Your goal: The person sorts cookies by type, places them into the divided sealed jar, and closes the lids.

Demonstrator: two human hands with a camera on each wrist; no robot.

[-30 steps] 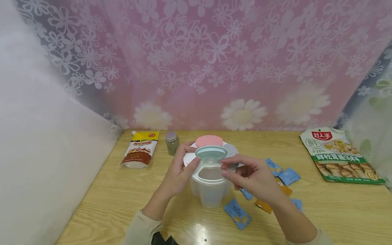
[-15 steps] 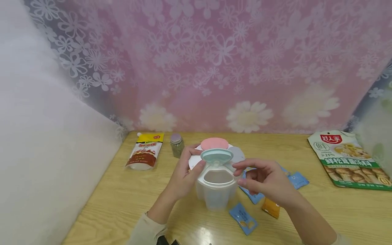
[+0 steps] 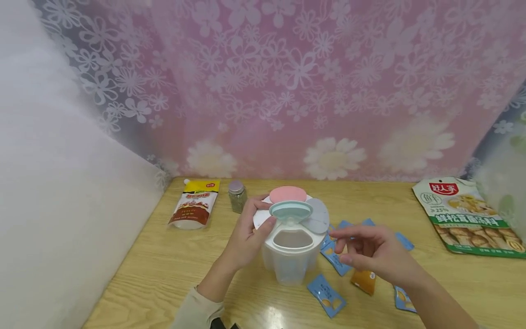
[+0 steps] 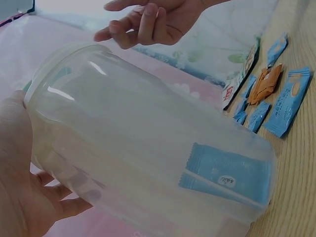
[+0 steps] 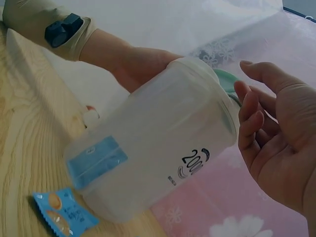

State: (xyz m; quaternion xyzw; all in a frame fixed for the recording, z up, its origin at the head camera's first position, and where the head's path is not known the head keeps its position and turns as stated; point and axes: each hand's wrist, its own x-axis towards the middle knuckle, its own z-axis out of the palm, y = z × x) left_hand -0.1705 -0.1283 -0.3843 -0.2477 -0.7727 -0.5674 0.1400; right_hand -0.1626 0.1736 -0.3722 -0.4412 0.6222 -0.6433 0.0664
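A translucent lidded storage canister (image 3: 287,269) stands on the table, its turquoise flap (image 3: 291,211) raised over an uncovered opening. Pink and grey flaps on the same white top lie down. My left hand (image 3: 246,235) grips the canister's top at its left side, thumb over the lid. Through the clear wall, a blue snack packet (image 4: 227,173) shows at the bottom. To the right of the canister, my right hand (image 3: 378,256) hovers over loose packets, fingers loosely bent, holding nothing. A single blue packet (image 3: 327,295) lies in front of the canister.
Several blue and orange packets, including an orange packet (image 3: 363,280), lie under and around the right hand. A spouted pouch (image 3: 195,204) and a small jar (image 3: 237,197) stand at the back left. A green-and-white food bag (image 3: 470,217) lies far right.
My right hand has drawn away from the canister's opening, moving right over the packets. The left hand keeps its grip, and the flap stays raised. The head view has shifted slightly.
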